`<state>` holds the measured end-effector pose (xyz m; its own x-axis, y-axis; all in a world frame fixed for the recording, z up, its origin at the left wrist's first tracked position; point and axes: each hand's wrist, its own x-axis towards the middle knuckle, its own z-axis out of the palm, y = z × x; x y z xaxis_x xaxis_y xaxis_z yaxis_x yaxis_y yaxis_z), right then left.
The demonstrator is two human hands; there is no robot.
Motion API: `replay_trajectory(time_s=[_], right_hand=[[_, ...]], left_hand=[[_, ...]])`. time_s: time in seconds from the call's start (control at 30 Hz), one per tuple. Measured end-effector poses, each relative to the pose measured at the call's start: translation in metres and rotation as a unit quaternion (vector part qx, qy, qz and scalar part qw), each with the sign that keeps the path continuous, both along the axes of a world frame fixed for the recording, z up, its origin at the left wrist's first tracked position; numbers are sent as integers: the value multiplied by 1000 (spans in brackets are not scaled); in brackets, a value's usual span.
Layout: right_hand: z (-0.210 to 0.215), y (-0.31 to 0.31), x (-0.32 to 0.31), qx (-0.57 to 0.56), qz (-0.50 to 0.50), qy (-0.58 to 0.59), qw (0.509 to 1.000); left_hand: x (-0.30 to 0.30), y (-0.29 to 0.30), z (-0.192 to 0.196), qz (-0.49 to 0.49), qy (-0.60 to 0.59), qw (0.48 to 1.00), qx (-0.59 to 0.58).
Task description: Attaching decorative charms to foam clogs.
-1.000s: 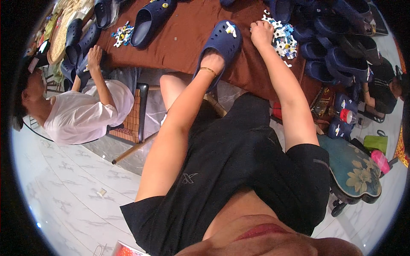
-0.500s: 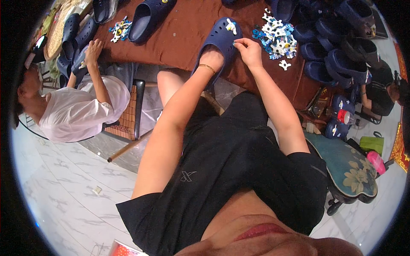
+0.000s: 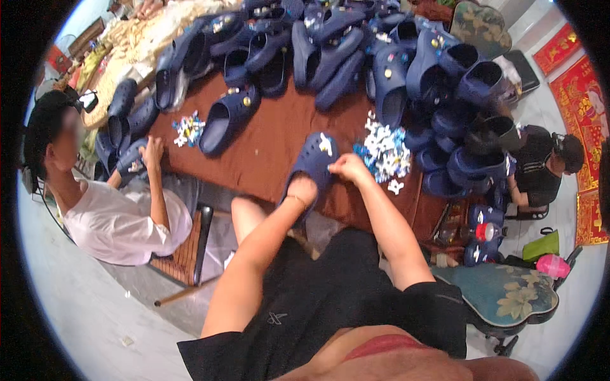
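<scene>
From my remote seat I see the left hand pushed into a blue clog, its fingers hidden inside, so I cannot tell how they stand; the clog overhangs the near edge of the brown-covered table, toe pointing away from the person, with 1 white charm on it; the right hand has thumb and forefinger tips together at the clog's right edge, though I cannot tell whether they grip anything small; just right of that hand I see a charm pile, white and blue; a 2nd, smaller pile lies farther left; at far left a co-worker handles a shoe.
</scene>
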<state>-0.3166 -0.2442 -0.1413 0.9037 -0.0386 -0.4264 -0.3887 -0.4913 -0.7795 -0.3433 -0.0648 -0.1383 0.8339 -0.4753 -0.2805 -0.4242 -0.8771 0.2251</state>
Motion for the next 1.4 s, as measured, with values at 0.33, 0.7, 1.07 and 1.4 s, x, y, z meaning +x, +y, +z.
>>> replay_trajectory(time_s=[0.33, 0.7, 1.07, 1.4], right_hand=[[-12, 4, -17, -39, -61, -84, 994], [26, -30, -17, -383, -39, -219, 896], [20, -34, 17, -585, 83, -294, 751], [52, 2, 30, -325, 30, -360, 874]], left_hand=[[0, -4, 7, -32, 4, 999, 15], [9, 1, -8, 32, -25, 999, -24], [1, 0, -7, -11, -25, 1000, -15], [1, -2, 16, -1, -10, 999, -47]])
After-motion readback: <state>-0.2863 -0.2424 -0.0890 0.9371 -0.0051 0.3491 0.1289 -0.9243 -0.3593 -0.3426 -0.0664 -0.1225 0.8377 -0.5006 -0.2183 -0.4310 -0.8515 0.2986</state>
